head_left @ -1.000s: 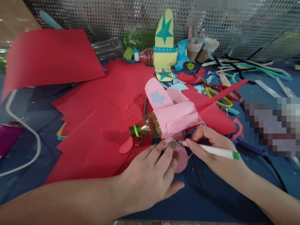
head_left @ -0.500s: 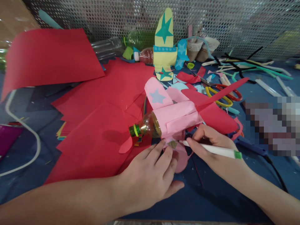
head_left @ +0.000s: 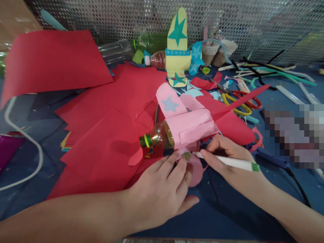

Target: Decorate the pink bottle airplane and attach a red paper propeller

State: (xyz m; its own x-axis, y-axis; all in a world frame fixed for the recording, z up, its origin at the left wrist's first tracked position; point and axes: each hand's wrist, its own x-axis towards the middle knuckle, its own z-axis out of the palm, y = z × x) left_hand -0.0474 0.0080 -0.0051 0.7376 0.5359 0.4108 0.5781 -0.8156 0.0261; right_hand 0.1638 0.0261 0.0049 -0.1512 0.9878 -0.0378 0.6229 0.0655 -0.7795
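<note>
Hands apart. Left hand (head_left: pixel 163 194) spread, fingertips on rounded pink paper wing (head_left: pixel 196 175); right hand (head_left: pixel 234 149) pinches white green-ended marker (head_left: pixel 236 163). Pink-paper-wrapped green plastic bottle (head_left: pixel 182 130) lies centre, far of both, neck left.

We classify the location as a craft workspace. On the blue tabletop (head_left: pixel 162 227) we note loose red paper sheets (head_left: pixel 101 152), scissors (head_left: pixel 231 91), paper scraps (head_left: pixel 194 93), thin coloured strips (head_left: pixel 296 78), a pink-papered bottle (head_left: pixel 189 122) and a yellow-papered bottle (head_left: pixel 178 63). A perforated metal panel (head_left: pixel 118 20) bounds the rear. We cannot determine the building type.
</note>
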